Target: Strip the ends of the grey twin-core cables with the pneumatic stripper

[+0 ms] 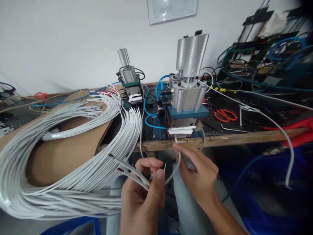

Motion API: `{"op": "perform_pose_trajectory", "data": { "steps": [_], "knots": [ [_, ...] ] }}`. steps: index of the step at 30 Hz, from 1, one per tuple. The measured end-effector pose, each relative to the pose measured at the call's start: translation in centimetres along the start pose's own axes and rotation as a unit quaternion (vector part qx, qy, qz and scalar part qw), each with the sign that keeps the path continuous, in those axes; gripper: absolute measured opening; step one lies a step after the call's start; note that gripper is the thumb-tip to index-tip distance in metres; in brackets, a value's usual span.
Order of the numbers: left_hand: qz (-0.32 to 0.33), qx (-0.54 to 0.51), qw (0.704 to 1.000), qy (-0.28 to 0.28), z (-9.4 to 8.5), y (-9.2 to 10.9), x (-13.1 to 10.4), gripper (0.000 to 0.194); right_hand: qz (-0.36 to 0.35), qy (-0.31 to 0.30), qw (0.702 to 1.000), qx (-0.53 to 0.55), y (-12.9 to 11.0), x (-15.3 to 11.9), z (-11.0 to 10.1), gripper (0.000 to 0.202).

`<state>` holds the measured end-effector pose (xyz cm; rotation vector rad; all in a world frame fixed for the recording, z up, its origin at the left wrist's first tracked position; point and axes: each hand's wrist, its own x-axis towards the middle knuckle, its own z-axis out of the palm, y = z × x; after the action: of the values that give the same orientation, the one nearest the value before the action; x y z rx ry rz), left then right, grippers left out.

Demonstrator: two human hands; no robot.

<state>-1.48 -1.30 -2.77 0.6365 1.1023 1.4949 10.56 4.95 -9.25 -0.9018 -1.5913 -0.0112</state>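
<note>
My left hand (144,195) is closed around several white cables (133,173), whose dark and red stripped ends stick out to the left. Between thumb and forefinger, my right hand (198,173) pinches the end of one white cable (179,160). That cable bends down toward my left hand. Its tip is at the lower front of a pneumatic press (188,98), just below the white strip (182,131); whether it is inside the press I cannot tell. A big coil of white cables (14,182) lies to the left, partly on cardboard (46,163).
A smaller press (129,76) stands farther back, with blue air hoses (146,107) between the two. Orange-handled scissors (225,115) and a loose white cable (276,122) lie on the right. Red-handled pliers (295,133) overhang the wooden bench edge (225,141). Blue bins (264,212) are below.
</note>
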Motion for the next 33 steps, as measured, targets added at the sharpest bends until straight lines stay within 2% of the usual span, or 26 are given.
{"op": "perform_pose_trajectory", "data": {
  "steps": [4,6,10,15,21,28,31,33],
  "knots": [
    [-0.023,0.059,0.998,-0.007,-0.3,-0.6,-0.2,0.036,-0.047,0.009,0.999,0.012,-1.7,-1.7,-1.5,0.040],
    [-0.024,0.085,0.996,-0.022,-0.3,-0.8,-0.4,0.037,-0.073,-0.007,0.996,0.041,-2.4,-2.1,-2.1,0.039],
    [0.009,0.099,0.994,-0.041,-0.3,-0.9,-0.9,0.023,-0.109,-0.043,0.988,0.104,-3.2,-2.2,-2.7,0.035],
    [0.013,0.113,0.993,-0.033,-0.7,-0.9,-1.4,0.013,-0.119,-0.058,0.985,0.107,-3.6,-2.6,-2.9,0.035],
    [0.053,0.106,0.992,-0.042,-0.7,-0.7,-1.5,0.015,-0.098,-0.072,0.987,0.105,-4.1,-3.2,-3.2,0.037],
    [0.061,0.098,0.992,-0.053,-0.8,-0.8,-1.5,0.020,-0.115,-0.067,0.986,0.096,-4.0,-3.4,-3.3,0.032],
    [0.032,0.099,0.993,-0.061,-1.1,-1.1,-1.8,0.025,-0.101,-0.060,0.990,0.072,-3.7,-5.2,-3.3,0.033],
    [-0.014,0.087,0.994,-0.070,-1.6,-1.7,-2.0,0.031,-0.055,-0.049,0.996,0.045,-3.3,-7.4,-3.1,0.036]
  ]
}}
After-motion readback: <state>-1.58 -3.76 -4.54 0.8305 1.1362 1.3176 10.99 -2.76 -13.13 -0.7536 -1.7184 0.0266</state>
